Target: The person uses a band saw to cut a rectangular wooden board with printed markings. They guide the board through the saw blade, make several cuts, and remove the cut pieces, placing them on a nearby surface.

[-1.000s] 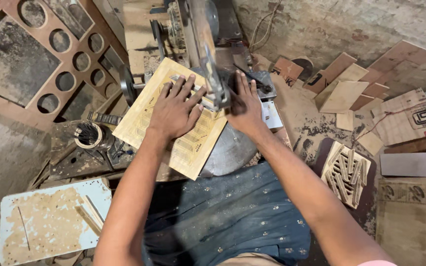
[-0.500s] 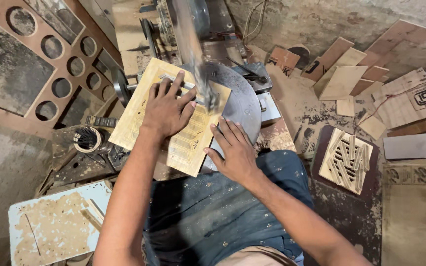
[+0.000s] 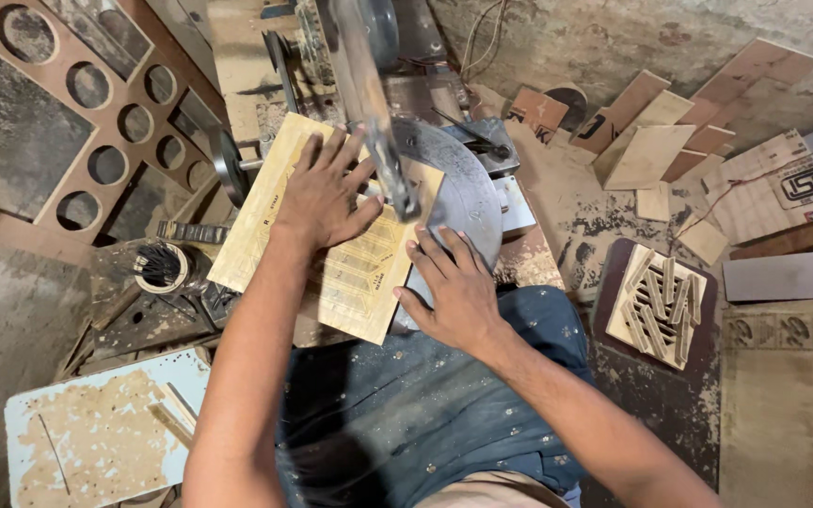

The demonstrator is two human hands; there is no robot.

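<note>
Left hand [image 3: 324, 193] spread flat atop pale plywood panel [image 3: 331, 230], long axis running away from body under saw arm [image 3: 374, 103]. Right hand [image 3: 454, 287] open, fingertips at panel's near right edge, holding nothing.

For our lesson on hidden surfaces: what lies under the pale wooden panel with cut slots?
A round grey metal saw table shows beneath the pale wooden panel. The left hand presses its top; the right hand touches its edge. The table's covered part is hidden.

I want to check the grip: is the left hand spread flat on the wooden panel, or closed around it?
Spread flat. The left hand lies palm down on the wooden panel, fingers apart and pointing toward the saw arm.
</note>
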